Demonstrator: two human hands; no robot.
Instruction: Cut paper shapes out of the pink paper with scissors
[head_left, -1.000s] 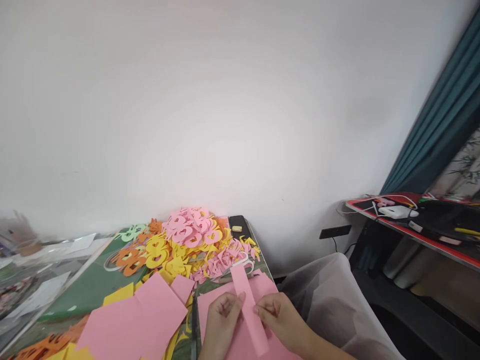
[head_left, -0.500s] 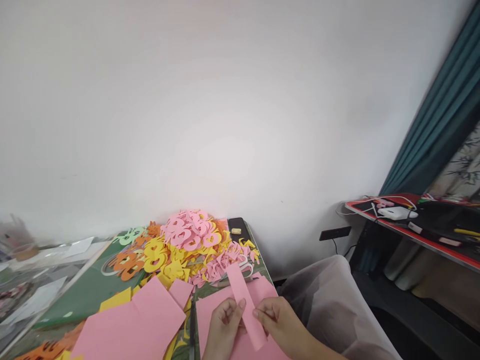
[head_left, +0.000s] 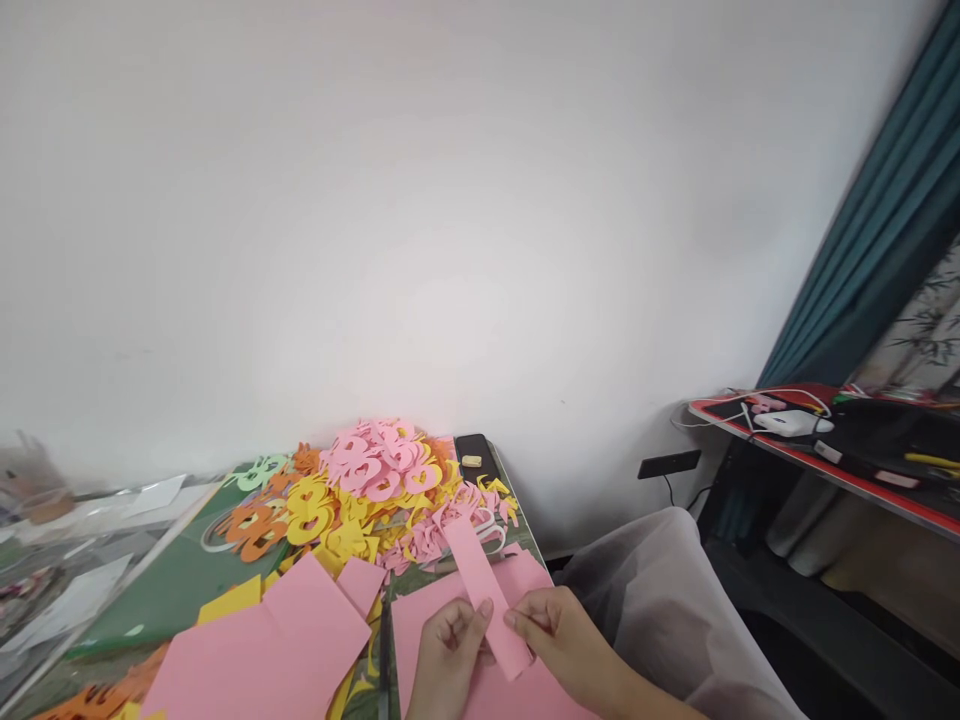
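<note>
Both my hands pinch a long folded strip of pink paper (head_left: 484,590) at the bottom of the view. My left hand (head_left: 446,655) grips its left edge with thumb and curled fingers. On the right edge, my right hand (head_left: 559,635) holds it between thumb and fingers. The strip tilts up and to the left above a pink sheet (head_left: 450,615) lying on the table.
More pink sheets (head_left: 277,640) lie at the left. A heap of pink, yellow and orange paper cut-outs (head_left: 360,490) fills the table's far side, with white-handled scissors (head_left: 487,530) and a black phone (head_left: 474,455). A dark pen (head_left: 385,640) lies between the sheets. A red-edged desk (head_left: 832,450) stands at right.
The strip has shifted a little left and up between my fingers; my hands stay pinched on it. The view has drifted slightly.
</note>
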